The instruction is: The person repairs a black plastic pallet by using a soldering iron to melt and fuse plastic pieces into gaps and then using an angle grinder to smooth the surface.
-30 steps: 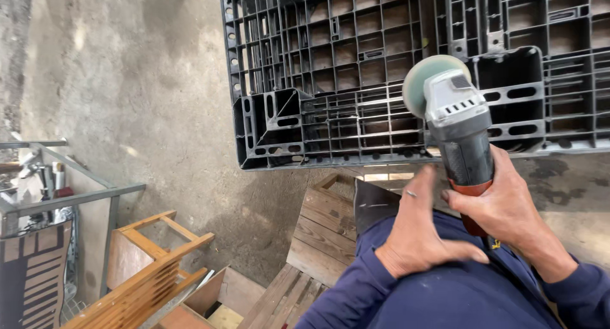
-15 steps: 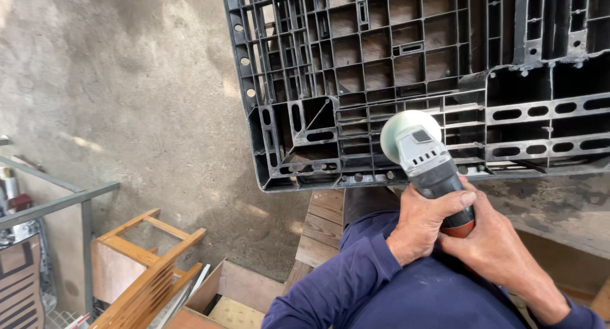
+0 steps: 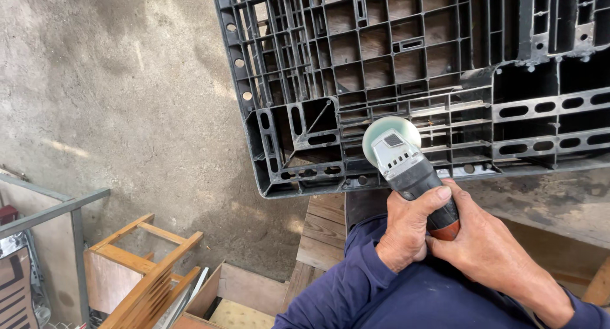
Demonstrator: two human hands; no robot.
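Both my hands grip an angle grinder [image 3: 406, 164] with a grey head, a dark body and a red rear end. My left hand [image 3: 406, 230] wraps the body from the left; my right hand [image 3: 486, 246] holds the rear from the right. Its pale green disc [image 3: 389, 131] sits against the lower ribs of a black plastic pallet [image 3: 356, 56], whose grid underside faces me and fills the upper right. Dark blue sleeves cover both forearms.
A bare concrete floor [image 3: 127, 107] spreads to the left. Wooden planks [image 3: 324, 230] lie under the pallet's near edge. A wooden frame [image 3: 143, 265] and a cardboard box [image 3: 235, 297] sit at lower left, beside a grey metal rail [image 3: 57, 211].
The grinder has moved left and down along the pallet's lower edge, from the right pocketed section to the ribs near the corner. My view has shifted with it.
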